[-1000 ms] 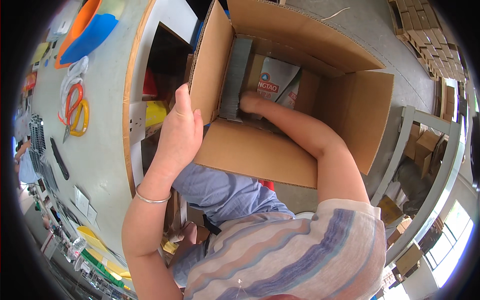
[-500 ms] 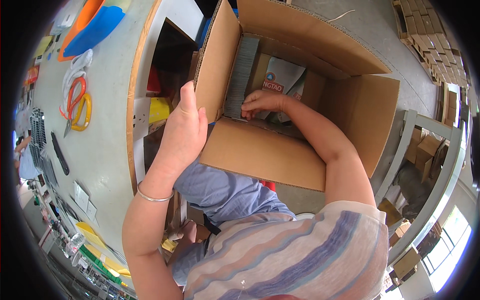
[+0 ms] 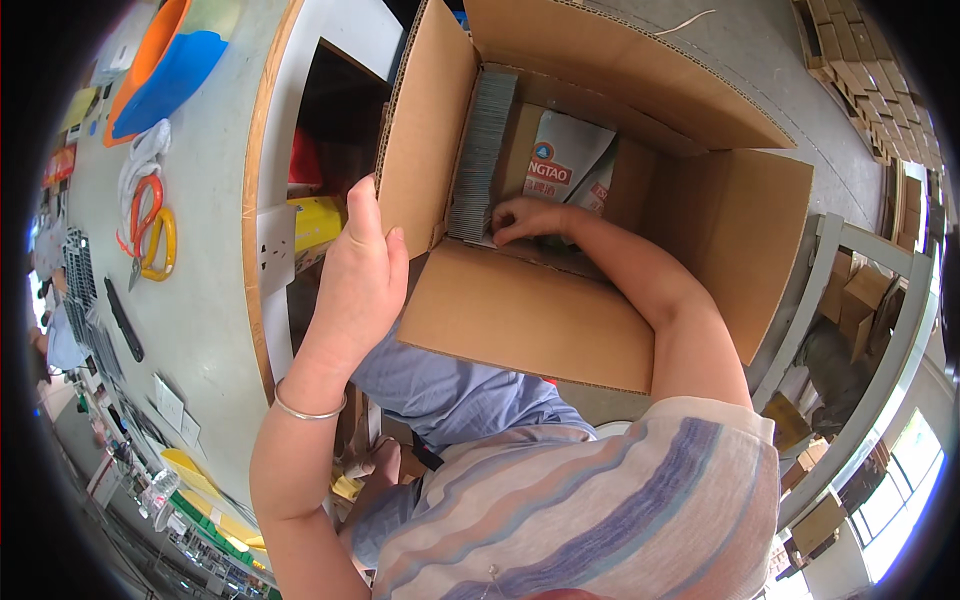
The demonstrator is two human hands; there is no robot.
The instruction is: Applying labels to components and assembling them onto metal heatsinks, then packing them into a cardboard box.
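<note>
A brown cardboard box stands upright in front of me with its flaps folded outward. Inside, along the left wall, runs a long row of thin, dark-edged flat pieces packed tightly together. A silver printed bag with a red label lies beside the row. Reaching into the box, my right hand has its fingers curled together at the near end of the row; whether they pinch a piece is hidden. My left hand, fingers stretched out, is against the near corner of the left flap.
On the left, a pale worktable holds orange-handled scissors, a black cutter, a white cloth and a blue-and-orange bin. A grey metal frame and stacked cartons stand on the right.
My right hand has shifted slightly right and down along the near end of the row, showing more of the bag's label. My left hand has dropped slightly at the flap; the view moved a little.
</note>
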